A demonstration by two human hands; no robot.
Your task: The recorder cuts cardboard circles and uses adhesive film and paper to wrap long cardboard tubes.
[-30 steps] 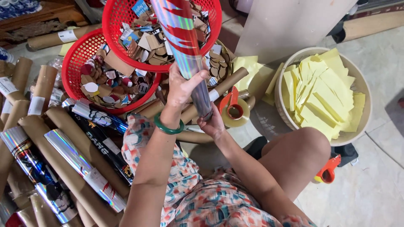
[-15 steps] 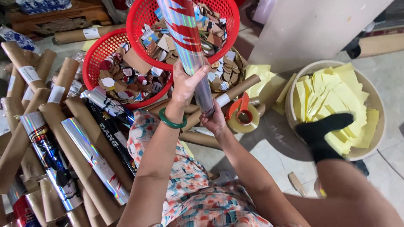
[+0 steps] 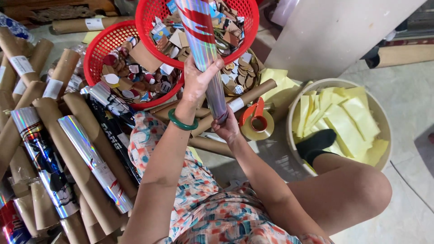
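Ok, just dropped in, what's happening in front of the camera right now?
A seated person holds a shiny holographic tube upright in both hands: the left hand wraps its middle, the right hand supports its lower end. Beyond it sit two red baskets of cardboard bits. Brown cardboard tubes lie at the left, a tape dispenser and a tub of yellow sheets at the right.

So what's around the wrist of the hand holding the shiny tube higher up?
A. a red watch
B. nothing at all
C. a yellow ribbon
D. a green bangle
D: a green bangle circles the wrist of the left hand, which grips the shiny holographic tube above the right hand at the tube's lower end.
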